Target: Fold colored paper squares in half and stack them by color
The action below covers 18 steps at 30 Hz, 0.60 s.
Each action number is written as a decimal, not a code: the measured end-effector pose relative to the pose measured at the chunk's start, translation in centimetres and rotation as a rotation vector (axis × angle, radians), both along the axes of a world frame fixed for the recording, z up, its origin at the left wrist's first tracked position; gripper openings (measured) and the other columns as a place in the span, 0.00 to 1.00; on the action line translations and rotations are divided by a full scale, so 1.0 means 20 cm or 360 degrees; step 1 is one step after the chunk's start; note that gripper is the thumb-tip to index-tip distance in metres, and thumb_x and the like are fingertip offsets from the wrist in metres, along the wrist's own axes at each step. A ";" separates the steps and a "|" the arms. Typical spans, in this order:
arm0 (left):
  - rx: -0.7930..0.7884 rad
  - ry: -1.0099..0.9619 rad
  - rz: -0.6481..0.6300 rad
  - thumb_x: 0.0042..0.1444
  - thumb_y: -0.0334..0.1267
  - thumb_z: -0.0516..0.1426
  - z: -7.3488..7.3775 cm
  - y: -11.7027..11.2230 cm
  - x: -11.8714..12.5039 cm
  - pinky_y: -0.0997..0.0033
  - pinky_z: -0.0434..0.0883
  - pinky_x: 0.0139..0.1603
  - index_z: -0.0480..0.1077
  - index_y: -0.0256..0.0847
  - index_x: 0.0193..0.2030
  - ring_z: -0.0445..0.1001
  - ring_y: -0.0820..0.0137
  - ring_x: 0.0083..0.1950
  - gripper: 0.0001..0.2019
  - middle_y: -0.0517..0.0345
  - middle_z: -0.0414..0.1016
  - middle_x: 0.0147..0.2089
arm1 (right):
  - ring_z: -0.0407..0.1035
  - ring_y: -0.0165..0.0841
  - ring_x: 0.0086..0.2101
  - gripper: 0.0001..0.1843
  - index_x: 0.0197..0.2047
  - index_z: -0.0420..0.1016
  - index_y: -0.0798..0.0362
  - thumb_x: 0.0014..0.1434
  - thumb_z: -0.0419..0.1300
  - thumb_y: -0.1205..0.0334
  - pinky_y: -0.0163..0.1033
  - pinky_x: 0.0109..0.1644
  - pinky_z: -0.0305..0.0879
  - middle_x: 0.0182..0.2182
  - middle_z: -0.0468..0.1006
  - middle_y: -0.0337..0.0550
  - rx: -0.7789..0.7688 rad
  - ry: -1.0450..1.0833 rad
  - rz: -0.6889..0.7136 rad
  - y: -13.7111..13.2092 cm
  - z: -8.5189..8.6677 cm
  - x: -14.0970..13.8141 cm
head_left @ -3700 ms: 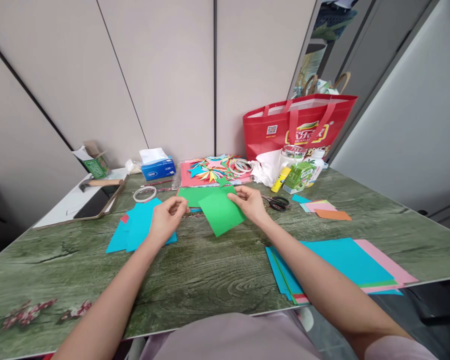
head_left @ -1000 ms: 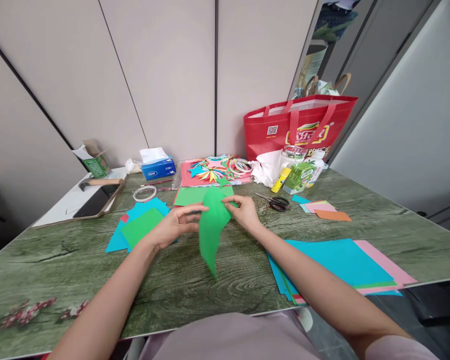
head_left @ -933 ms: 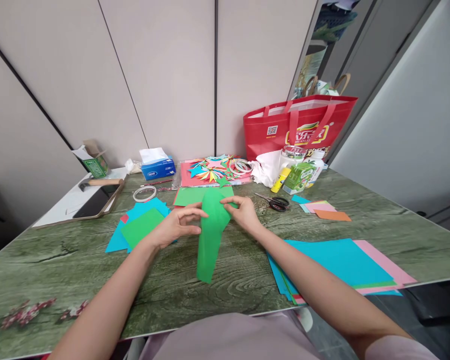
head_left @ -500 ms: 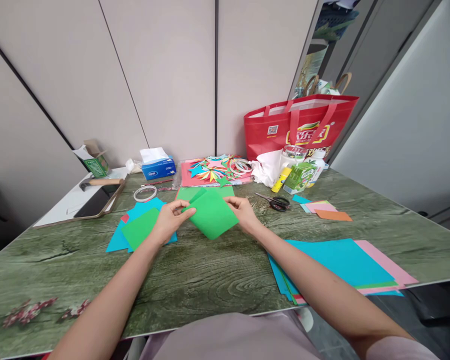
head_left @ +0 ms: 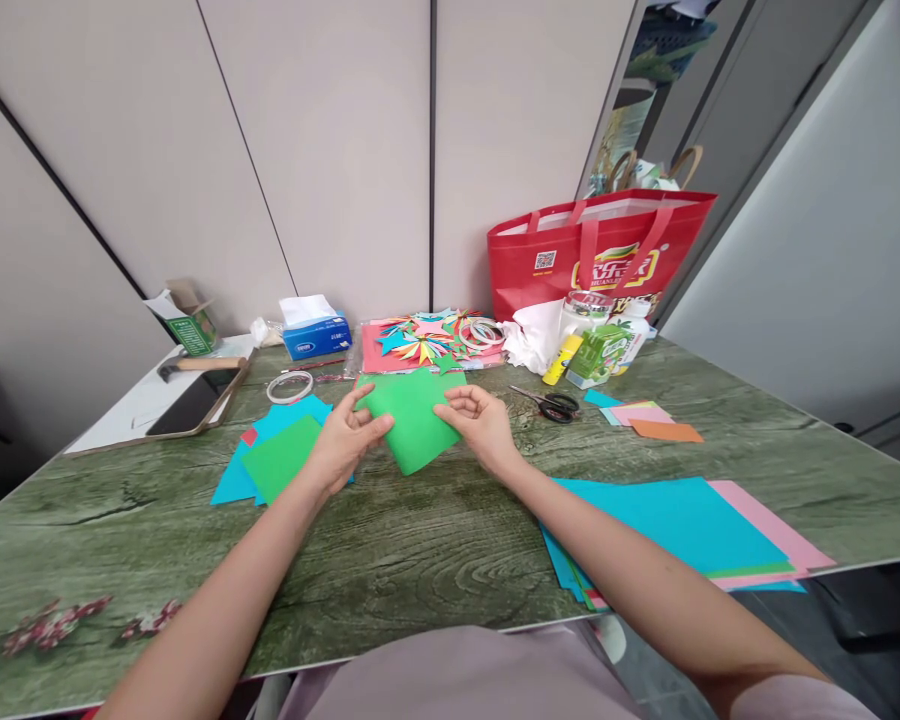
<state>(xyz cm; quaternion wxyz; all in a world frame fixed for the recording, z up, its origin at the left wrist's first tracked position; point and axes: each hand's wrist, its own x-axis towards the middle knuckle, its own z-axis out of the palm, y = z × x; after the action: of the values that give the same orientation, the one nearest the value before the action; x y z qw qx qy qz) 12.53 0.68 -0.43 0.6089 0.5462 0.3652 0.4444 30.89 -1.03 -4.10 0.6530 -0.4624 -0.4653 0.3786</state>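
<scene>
A green sheet of paper (head_left: 414, 430) is up off the table in front of me, one corner pointing down toward me. My left hand (head_left: 345, 437) has its left edge between thumb and fingers. At its right side, my right hand (head_left: 484, 425) pinches the edge with thumb and forefinger. Behind it, partly covered, another green sheet lies on the table. Left of my left hand are blue sheets (head_left: 232, 478) with a green square (head_left: 279, 458) on top, partly hidden by my wrist. Black-handled scissors (head_left: 557, 406) lie beyond my right hand.
Under my right forearm is a stack of blue, pink and green sheets (head_left: 682, 525). At the back stand a tissue box (head_left: 317, 338), a red bag (head_left: 540, 270), a yellow glue stick (head_left: 562, 360) and folded paper stars (head_left: 427, 345). A tape roll (head_left: 290, 388) and small paper strips (head_left: 667, 430) lie nearby.
The green paper has turned and flattened out, and a folded-looking flap at its upper left no longer shows. My right hand has shifted its grip slightly left, onto the near side of the edge.
</scene>
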 end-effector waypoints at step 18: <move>0.0278 0.0262 0.0016 0.41 0.43 0.62 -0.03 0.01 0.00 0.66 0.70 0.41 0.65 0.38 0.41 0.72 0.65 0.42 0.21 0.54 0.74 0.42 | 0.59 0.25 0.20 0.17 0.23 0.69 0.56 0.38 0.64 0.50 0.32 0.25 0.57 0.18 0.67 0.35 0.0018 -0.0133 0.0147 -0.01 -0.01 -0.02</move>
<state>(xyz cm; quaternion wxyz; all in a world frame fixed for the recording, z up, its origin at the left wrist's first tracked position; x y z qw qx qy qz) 12.46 0.90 -1.00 0.5247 0.6299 0.3768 0.4312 30.42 -1.21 -4.33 0.6175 -0.4523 -0.5150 0.3859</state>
